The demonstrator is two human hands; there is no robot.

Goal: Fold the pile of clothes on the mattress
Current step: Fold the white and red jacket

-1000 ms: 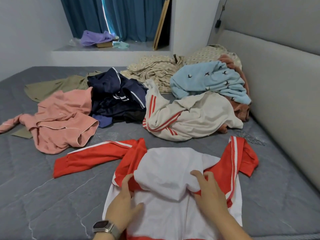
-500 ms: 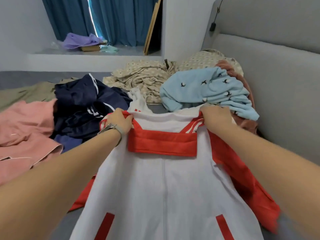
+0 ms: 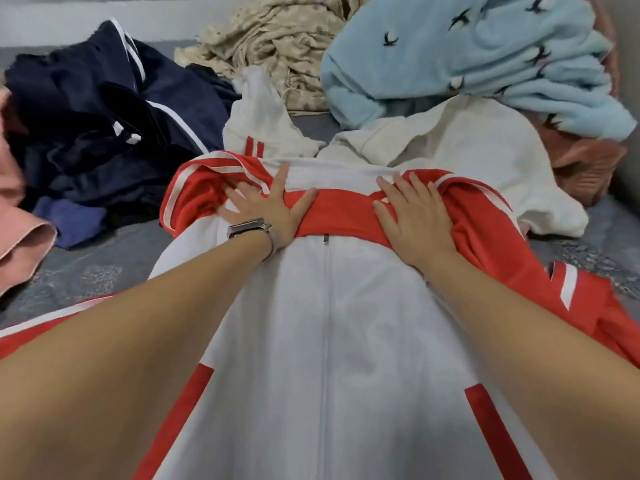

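Note:
A white and red zip jacket (image 3: 325, 341) lies spread front-up on the grey mattress (image 3: 86, 268), its red collar at the far end. My left hand (image 3: 263, 206), with a watch on the wrist, presses flat on the left shoulder beside the collar, fingers spread. Flat on the right shoulder lies my right hand (image 3: 412, 216), fingers straight. Red sleeves trail off on both sides. Beyond the collar lies the unfolded pile: a white garment with red stripes (image 3: 450, 147), a light blue fleece (image 3: 478, 57), a navy garment (image 3: 104, 126) and a beige patterned one (image 3: 277, 39).
A pink garment (image 3: 20, 237) lies at the left edge. A rust-coloured garment (image 3: 585, 161) sits under the blue fleece at the right, against the grey headboard (image 3: 628, 140). Bare mattress shows left and right of the jacket.
Both hands gripped the jacket's shoulders and carried it forward; now it lies flat and both hands have opened and press on the shoulders. The camera has leaned in closer.

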